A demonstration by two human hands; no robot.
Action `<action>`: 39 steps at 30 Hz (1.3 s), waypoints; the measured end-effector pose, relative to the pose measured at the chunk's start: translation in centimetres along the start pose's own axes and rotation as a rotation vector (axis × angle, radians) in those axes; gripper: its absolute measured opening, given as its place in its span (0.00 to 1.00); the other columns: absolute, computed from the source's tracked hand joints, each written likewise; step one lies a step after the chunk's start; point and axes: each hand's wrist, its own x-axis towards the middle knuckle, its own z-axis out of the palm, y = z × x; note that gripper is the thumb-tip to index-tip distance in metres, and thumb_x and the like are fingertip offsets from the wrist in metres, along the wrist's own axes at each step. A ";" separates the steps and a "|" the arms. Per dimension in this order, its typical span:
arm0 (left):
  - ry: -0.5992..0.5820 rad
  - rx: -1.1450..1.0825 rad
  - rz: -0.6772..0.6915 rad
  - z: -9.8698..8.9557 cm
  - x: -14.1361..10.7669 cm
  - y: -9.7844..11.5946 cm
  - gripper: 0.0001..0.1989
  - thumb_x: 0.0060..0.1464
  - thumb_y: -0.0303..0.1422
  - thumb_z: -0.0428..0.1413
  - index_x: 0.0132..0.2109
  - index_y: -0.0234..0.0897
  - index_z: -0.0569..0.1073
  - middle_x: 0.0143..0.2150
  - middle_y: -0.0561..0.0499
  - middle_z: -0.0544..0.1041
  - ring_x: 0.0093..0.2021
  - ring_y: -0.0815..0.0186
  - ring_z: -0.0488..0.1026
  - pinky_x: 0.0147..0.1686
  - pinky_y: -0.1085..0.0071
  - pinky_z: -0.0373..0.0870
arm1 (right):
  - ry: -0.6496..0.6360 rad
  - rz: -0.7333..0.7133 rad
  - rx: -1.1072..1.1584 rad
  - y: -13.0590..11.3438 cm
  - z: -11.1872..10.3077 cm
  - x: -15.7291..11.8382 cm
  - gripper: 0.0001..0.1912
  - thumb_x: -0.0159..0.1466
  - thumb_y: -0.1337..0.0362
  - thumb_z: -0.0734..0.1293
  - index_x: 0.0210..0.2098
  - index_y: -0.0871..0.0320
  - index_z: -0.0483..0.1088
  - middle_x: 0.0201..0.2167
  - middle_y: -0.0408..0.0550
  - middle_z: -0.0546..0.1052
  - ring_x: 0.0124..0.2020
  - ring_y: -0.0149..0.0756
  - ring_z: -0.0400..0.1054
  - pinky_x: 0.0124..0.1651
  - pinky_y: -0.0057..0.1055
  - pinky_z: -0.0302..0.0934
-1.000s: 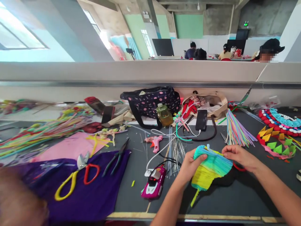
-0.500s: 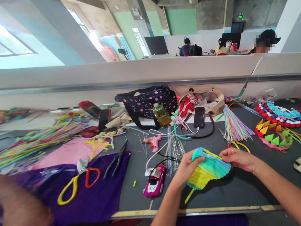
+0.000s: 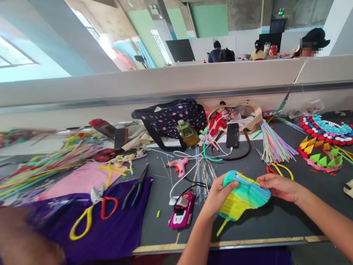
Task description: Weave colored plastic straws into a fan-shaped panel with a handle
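A leaf-like piece [image 3: 242,198] of ribbed, fuzzy strips, blue, green and yellow, is held above the dark table near its front edge. A short yellow stem hangs from its lower left. My left hand [image 3: 219,193] grips the piece's upper left edge, thumb on top. At the right tip, my right hand [image 3: 278,187] pinches the blue edge between thumb and fingers. Red-and-yellow scissors [image 3: 280,171] lie just behind my right hand. A pink glue gun [image 3: 180,166] and a magenta car-shaped device [image 3: 183,211] lie left of my left hand.
Left, a purple cloth [image 3: 110,228] carries scissors [image 3: 88,217] and pliers [image 3: 138,186]. Bags [image 3: 176,121], a bottle [image 3: 188,133], a phone [image 3: 232,135] and pastel strips [image 3: 275,143] stand or lie behind. A blurred arm [image 3: 27,235] shows at bottom left; people sit beyond the partition [image 3: 165,82].
The camera view has shifted slightly. Both hands keep hold of the ribbed piece, which has turned a little and shows slightly more of its face.
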 end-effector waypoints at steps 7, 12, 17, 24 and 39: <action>0.051 -0.123 -0.026 -0.1 0.0 -0.9 0.13 0.46 0.37 0.66 0.32 0.32 0.74 0.26 0.52 0.74 0.27 0.67 0.70 0.30 0.72 0.69 | 0.027 -0.045 0.039 -0.1 0.2 -0.3 0.17 0.51 0.55 0.77 0.28 0.61 0.72 0.25 0.39 0.71 0.26 0.25 0.64 0.33 0.24 0.56; 0.087 -0.189 -0.023 -0.1 0.0 -1.2 0.14 0.44 0.37 0.66 0.30 0.32 0.72 0.27 0.52 0.74 0.27 0.67 0.71 0.30 0.72 0.69 | 0.012 -0.085 0.111 0.4 0.9 0.0 0.16 0.52 0.56 0.77 0.27 0.62 0.72 0.24 0.40 0.72 0.25 0.25 0.66 0.33 0.24 0.58; 0.095 -0.235 -0.027 0.1 -0.1 -1.0 0.14 0.45 0.37 0.66 0.33 0.32 0.73 0.28 0.51 0.76 0.29 0.66 0.73 0.31 0.71 0.70 | 0.028 -0.125 0.213 0.7 1.6 0.2 0.16 0.52 0.57 0.77 0.31 0.62 0.74 0.27 0.42 0.74 0.27 0.27 0.67 0.36 0.26 0.60; 0.115 -0.229 -0.025 0.0 -0.2 -1.1 0.15 0.43 0.38 0.67 0.32 0.30 0.75 0.27 0.50 0.75 0.28 0.65 0.73 0.32 0.70 0.70 | 0.052 -0.105 0.248 0.6 2.7 -0.1 0.15 0.51 0.58 0.77 0.26 0.61 0.71 0.22 0.39 0.71 0.24 0.25 0.64 0.31 0.25 0.57; 0.099 -0.225 -0.052 -0.2 -0.5 -0.8 0.14 0.44 0.37 0.67 0.34 0.32 0.74 0.28 0.50 0.76 0.28 0.65 0.73 0.32 0.70 0.70 | 0.095 -0.061 0.267 1.6 2.8 0.4 0.15 0.50 0.58 0.77 0.25 0.60 0.69 0.22 0.38 0.69 0.25 0.27 0.63 0.33 0.27 0.56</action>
